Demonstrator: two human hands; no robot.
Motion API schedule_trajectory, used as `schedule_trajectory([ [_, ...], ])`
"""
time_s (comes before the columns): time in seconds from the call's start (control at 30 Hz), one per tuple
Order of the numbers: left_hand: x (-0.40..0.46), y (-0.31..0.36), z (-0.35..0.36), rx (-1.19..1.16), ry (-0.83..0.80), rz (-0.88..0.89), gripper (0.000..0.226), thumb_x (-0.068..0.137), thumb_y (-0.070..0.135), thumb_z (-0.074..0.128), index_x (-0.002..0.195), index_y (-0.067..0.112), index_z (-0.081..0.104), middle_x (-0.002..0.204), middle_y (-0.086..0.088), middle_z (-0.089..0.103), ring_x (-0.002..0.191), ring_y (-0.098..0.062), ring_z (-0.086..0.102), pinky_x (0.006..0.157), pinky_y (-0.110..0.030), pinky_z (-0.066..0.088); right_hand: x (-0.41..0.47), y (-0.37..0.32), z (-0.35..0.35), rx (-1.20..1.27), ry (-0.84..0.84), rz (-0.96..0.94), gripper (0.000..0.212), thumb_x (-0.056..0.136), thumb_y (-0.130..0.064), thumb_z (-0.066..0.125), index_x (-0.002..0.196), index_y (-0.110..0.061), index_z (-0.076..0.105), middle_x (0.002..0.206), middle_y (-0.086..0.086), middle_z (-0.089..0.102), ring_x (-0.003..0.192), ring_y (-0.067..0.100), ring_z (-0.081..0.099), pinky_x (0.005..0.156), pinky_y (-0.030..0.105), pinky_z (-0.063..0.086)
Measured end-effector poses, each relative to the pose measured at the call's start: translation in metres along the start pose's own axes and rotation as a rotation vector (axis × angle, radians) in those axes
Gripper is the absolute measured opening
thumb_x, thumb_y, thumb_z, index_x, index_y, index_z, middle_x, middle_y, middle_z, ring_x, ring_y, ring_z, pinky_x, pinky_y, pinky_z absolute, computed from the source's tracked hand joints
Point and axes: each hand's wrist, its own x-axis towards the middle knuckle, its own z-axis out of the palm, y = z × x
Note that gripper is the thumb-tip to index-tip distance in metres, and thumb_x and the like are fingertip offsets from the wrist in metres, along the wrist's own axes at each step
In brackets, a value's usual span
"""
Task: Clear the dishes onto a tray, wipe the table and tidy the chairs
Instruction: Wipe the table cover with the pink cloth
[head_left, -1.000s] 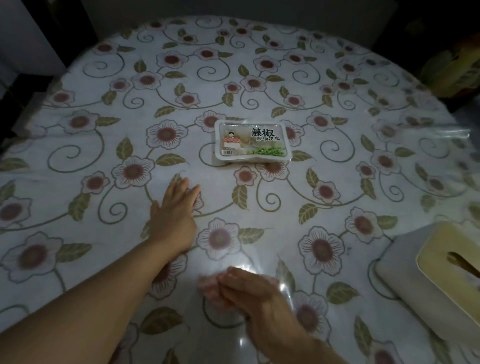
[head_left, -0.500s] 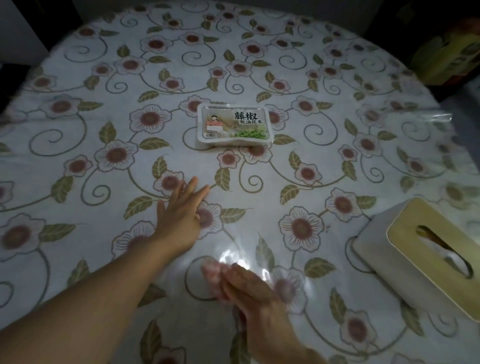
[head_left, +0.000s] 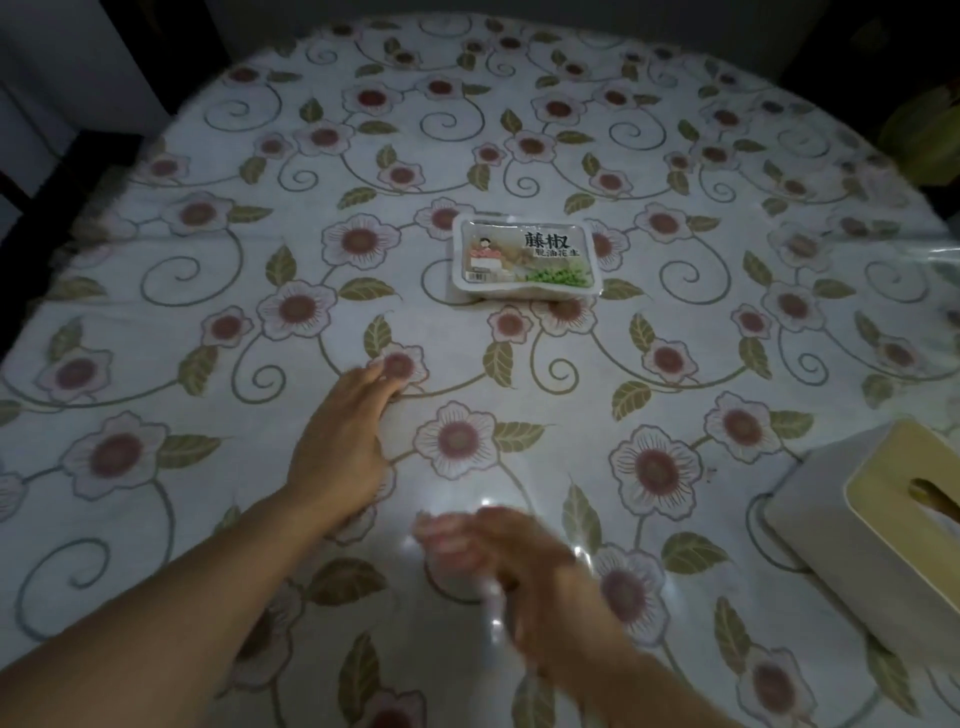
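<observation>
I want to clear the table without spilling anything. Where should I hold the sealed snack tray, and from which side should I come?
Take the snack tray by its two short ends, coming from above. It lies flat with the film lid up and nothing beside it, so both ends are free. The left hand is nearer, flat on the tablecloth.

right hand (head_left: 524, 566) is a motion-blurred smear, can't tell if it's holding a cloth or anything. tissue box (head_left: 852, 525) is chopped off by the right edge, and the small print on the snack pack (head_left: 525, 260) is unreadable
</observation>
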Motion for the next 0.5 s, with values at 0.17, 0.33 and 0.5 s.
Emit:
schedule_trajectory([
  [0.17,0.0,-0.048,-0.017,0.189,0.072,-0.09,0.062,0.087,-0.001,0.051,0.145,0.014,0.036,0.155,-0.006,0.025,0.142,-0.031,0.02,0.107,-0.05,0.031,0.112,0.077,-0.048,-0.315,0.267,0.444,0.044,0.098,-0.026,0.033,0.138,-0.013,0.045,0.142,0.004,0.049,0.13,0.017,0.045,0.108,0.043,0.039],
  [0.33,-0.001,-0.055,-0.011,0.084,0.091,-0.063,0.061,0.087,-0.003,0.051,0.144,0.016,0.039,0.156,-0.006,0.027,0.143,-0.034,0.019,0.109,-0.055,0.027,0.1,0.031,0.035,-0.108,0.153,0.297,0.057,0.088,-0.006,0.039,0.143,-0.02,0.041,0.149,-0.005,0.039,0.131,0.002,0.037,0.107,0.027,0.037],
  [0.5,-0.004,-0.066,-0.03,-0.018,-0.065,-0.031,0.067,0.091,-0.007,0.04,0.15,0.021,0.025,0.16,0.005,0.009,0.148,-0.019,0.002,0.119,-0.035,0.008,0.028,0.009,0.13,0.055,-0.337,0.142,0.072,0.077,0.006,0.054,0.135,-0.037,0.049,0.139,-0.011,0.051,0.121,0.016,0.056,0.097,0.036,0.048],
])
